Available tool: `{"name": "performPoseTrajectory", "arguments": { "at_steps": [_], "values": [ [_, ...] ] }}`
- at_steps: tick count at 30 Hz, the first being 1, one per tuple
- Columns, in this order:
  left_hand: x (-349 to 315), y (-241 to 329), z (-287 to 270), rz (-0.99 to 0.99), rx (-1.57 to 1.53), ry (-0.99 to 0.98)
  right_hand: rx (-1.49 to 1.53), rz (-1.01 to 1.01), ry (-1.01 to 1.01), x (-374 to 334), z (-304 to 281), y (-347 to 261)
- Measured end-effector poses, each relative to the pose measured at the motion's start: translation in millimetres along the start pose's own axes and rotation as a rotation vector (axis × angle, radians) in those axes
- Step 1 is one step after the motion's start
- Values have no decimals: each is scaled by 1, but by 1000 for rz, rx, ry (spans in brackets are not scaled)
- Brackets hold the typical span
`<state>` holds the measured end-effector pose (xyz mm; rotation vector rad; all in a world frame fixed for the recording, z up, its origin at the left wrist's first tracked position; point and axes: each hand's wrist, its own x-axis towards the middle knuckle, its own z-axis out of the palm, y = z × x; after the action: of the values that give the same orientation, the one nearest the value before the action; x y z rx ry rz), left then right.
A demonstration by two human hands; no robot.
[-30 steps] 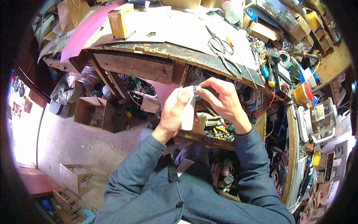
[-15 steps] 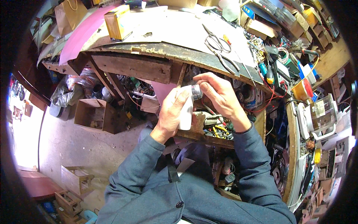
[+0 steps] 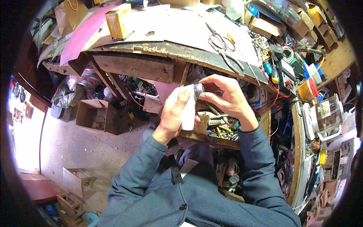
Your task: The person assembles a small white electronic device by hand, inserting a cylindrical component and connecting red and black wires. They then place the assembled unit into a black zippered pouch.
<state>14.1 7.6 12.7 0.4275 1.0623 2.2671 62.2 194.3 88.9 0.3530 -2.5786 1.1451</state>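
My left hand [image 3: 174,111] is wrapped round the white body of a handheld device [image 3: 188,119], its thumb lying along the upper side. The device is held tilted, and a silver and dark ringed head [image 3: 198,91] forms its upper end. My right hand [image 3: 228,100] curves about this head, thumb at the lower edge and forefinger at the upper edge, with a gap between the two. Contact of the forefinger with the ring is hard to make out. Below the hands, an open drawer [image 3: 204,138] holds pliers and other tools with yellow and red handles.
The workbench [image 3: 162,32] ahead carries a yellow box [image 3: 118,24], scissors [image 3: 217,38], pliers [image 3: 228,58] and a red-orange screwdriver [image 3: 231,38]. Wires and tools crowd its right end. A cardboard box [image 3: 92,117] stands on the floor at left, with wooden frames [image 3: 79,179] nearer me.
My right thumb has moved down along the ringed head, and the gap between thumb and forefinger has widened. The left hand keeps its hold on the device.
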Motion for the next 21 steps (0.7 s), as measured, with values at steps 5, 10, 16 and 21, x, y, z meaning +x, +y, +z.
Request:
{"name": "performPoseTrajectory", "arguments": {
  "at_steps": [5,10,16,21],
  "values": [
    [-1,3,1,-22,76,-22,-103,85,2,1,2,-4],
    [-1,1,-2,-29,63,-18,-72,161,12,-1,6,11],
    [-1,3,-1,-42,-8,-5,196,-116,62,0,3,7],
    [0,2,-1,-33,61,-19,-66,181,-32,2,-1,0]
  ]
}}
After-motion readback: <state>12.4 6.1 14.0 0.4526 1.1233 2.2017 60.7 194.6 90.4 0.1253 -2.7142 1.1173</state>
